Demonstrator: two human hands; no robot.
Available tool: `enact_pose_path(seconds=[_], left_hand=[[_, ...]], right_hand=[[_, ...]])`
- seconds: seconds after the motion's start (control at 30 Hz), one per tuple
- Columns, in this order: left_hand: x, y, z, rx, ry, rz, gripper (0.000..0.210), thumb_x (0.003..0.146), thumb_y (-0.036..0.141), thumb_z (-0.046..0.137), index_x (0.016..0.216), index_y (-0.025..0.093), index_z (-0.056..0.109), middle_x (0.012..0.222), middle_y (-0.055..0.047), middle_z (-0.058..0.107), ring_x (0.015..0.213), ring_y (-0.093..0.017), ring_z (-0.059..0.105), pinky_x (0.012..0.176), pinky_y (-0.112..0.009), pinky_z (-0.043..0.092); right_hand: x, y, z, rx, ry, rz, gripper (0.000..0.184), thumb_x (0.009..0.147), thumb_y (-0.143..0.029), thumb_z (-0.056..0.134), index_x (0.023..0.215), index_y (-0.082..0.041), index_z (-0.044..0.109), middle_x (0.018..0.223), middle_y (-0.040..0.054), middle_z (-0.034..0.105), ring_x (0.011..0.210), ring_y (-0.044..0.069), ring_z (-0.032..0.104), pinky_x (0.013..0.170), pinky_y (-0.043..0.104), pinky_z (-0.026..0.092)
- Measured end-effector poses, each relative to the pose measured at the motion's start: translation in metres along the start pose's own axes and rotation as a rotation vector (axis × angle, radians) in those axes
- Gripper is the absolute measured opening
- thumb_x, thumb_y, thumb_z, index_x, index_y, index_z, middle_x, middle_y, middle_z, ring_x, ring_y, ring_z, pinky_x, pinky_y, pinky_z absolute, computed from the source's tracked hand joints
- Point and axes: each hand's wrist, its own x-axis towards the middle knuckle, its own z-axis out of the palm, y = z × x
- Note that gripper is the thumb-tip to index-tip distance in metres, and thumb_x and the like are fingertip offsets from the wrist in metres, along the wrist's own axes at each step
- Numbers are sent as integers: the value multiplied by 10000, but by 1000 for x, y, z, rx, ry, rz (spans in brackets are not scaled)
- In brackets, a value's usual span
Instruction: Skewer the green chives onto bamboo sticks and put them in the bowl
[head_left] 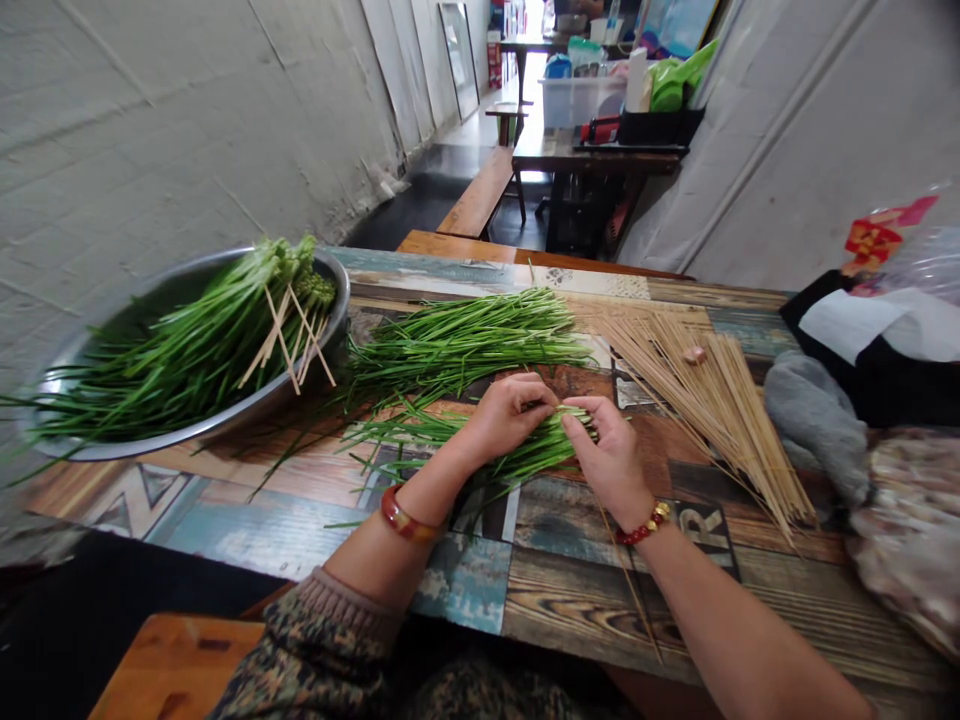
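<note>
Both my hands are at a small bunch of green chives [536, 455] on the patterned wooden table. My left hand [514, 415] has its fingers curled and pinched at the bunch's pale cut ends. My right hand [609, 450] grips the same ends from the other side, thumb on top. Below my right hand, thin bamboo skewers [634, 590] stretch toward the table's near edge; their upper ends are hidden. Just beyond my hands lies a larger pile of chives [480, 335]. A fanned heap of bamboo skewers [720, 415] is to the right.
At the left, a metal basin [341, 300] holds bundled chives with skewers through them. A grey cloth-like bundle [814, 415] and a plastic bag [911, 540] sit at the right. Behind are a bench [480, 190], another table and a clear plastic bin [581, 100]. Walls stand on both sides.
</note>
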Motion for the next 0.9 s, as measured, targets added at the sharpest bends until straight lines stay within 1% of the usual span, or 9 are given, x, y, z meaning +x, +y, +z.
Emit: enact_pose_path(seconds=[0.17,0.33,0.4,0.5,0.57,0.63,0.7,0.77,0.9], left_hand=[[0,4,-1,-40,-40,-19,152,829,155,545,760,123,676,750,-51,636,732,-134,570,695,-238,429],[-1,6,-4,-87,-50,-128,177,844,206,540,871,107,684,857,-73,689,802,-151,600,745,-247,444],[-1,7,-5,-102,-99,-172,214,852,244,534,898,101,686,872,-71,700,786,-151,604,725,-242,447],[-1,9,-7,-151,-146,-213,243,844,286,539,820,96,689,745,-39,675,670,-124,568,625,-215,426],[-1,9,-11,-202,-96,-246,249,825,301,558,758,94,678,676,-22,640,619,-108,534,586,-203,408],[-1,8,-15,-241,-11,-278,257,806,320,573,726,94,668,661,-16,620,605,-99,514,580,-198,400],[0,6,-20,-251,60,-292,273,795,338,579,696,95,655,657,-11,604,597,-92,493,578,-197,391],[0,4,-23,-239,114,-295,281,789,345,581,666,98,636,640,-3,577,587,-85,466,567,-193,374],[0,-1,-26,-207,198,-313,271,777,344,594,650,106,612,614,6,535,583,-85,436,548,-189,344]], right_hand=[[1,2,0,25,-3,20,206,838,-351,552,932,-181,617,857,59,661,754,184,597,694,321,474],[2,3,-1,178,-57,78,299,858,-386,542,1072,-184,593,948,65,669,766,173,607,663,295,489],[2,1,-2,243,-70,102,351,878,-412,507,1139,-188,578,969,66,668,755,171,609,645,292,491],[2,-4,-5,302,-66,146,383,903,-444,450,1154,-190,589,968,63,666,712,165,606,615,289,485],[3,-6,-6,352,-68,182,403,910,-467,424,1150,-190,590,912,53,663,640,148,595,561,276,472],[5,-6,-8,412,-78,209,418,913,-489,406,1148,-189,577,819,33,648,570,129,578,499,254,447],[6,-5,-9,432,-94,196,404,915,-493,403,1101,-183,585,766,20,631,559,119,575,488,236,436],[7,-5,-11,383,-134,152,372,912,-480,427,1025,-177,611,749,17,626,566,112,569,511,230,440],[6,-8,-14,177,-225,85,294,887,-428,500,924,-177,649,658,-1,606,508,110,533,497,230,419]])
